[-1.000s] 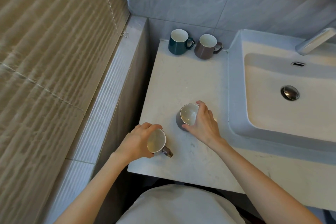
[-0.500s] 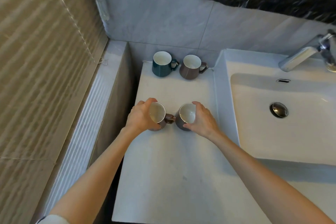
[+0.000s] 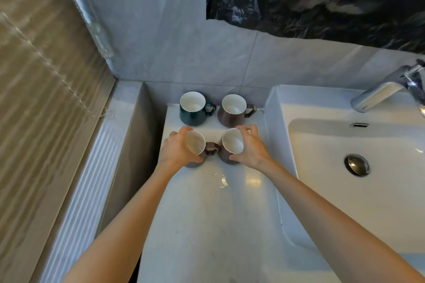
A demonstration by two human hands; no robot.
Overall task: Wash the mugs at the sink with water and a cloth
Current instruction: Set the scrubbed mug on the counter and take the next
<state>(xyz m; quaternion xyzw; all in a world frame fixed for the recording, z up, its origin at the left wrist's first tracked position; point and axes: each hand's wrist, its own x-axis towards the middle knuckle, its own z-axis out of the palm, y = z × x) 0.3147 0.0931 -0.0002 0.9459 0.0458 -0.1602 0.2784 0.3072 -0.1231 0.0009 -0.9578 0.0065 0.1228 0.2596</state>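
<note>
— What are your hands holding?

— My left hand (image 3: 178, 148) is curled round the near left mug (image 3: 196, 143), a brown one. Its handle points right, just beside the near right mug (image 3: 232, 142). My right hand (image 3: 251, 148) grips that one from its right side, fingers over the far rim and thumb low on the near wall.

— Where are they?

— Both are upright on the left part of the white desk (image 3: 207, 213); I cannot tell if their bases touch it. Just beyond them, by the far wall, stand a teal mug (image 3: 192, 111) and a far brown mug (image 3: 231, 111), handles pointing right.

— And the sink?

— The sink (image 3: 277, 122) lies to the right, with its tap (image 3: 379, 95) at the far right.
</note>
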